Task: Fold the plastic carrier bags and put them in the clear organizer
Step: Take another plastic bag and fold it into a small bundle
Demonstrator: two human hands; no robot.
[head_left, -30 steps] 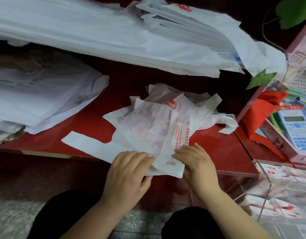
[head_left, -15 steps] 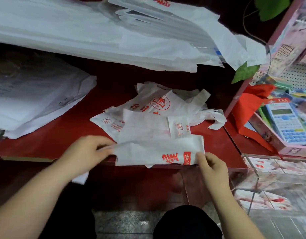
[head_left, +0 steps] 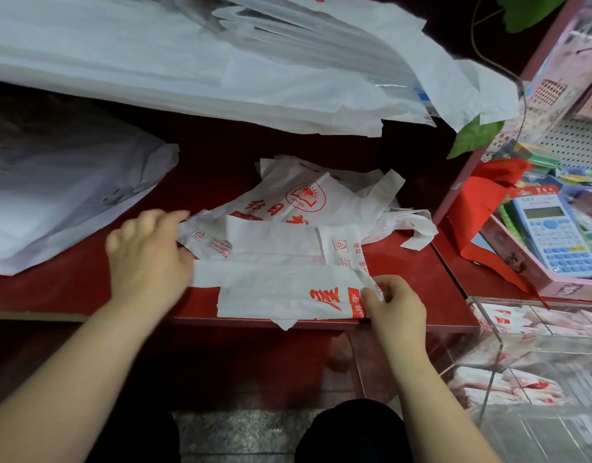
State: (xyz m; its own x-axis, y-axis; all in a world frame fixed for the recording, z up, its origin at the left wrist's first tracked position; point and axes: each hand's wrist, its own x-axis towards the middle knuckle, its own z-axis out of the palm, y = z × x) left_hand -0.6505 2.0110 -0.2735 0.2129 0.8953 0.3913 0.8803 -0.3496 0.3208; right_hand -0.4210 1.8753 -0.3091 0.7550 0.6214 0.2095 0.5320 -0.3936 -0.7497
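and here we are at the front edge of the red tabletop (head_left: pixel 71 289), where one carrier bag (head_left: pixel 274 289) lies as a long flat strip along that edge, red print showing near its right end. the right hand (head_left: pixel 396 310) has that right end pinched between thumb and fingertips, curled in tight on the plastic. i read that as an anchor, so the slippery film doesn't spring open. the left hand (head_left: pixel 147 259) is over at the strip's left end, palm down and touching it, but it's smeared with motion, so whether it presses flat or grips i cannot tell. the strip sits close to the person, i'd judge, because the edge gives a straight line to fold against. just behind it the loose bags (head_left: pixel 304 198) wait in a crumpled heap, handles splayed, not yet folded. low on the right, just beside the tabletop, stands the clear organizer (head_left: pixel 501 349), and folded bags show through its walls, so the job looks part done. next call, to my eye: bring one end over the other to shorten the strip, then carry it right. a calculator (head_left: pixel 551 235) sits off to the right, and big white bags (head_left: pixel 221 68) lie across the back.
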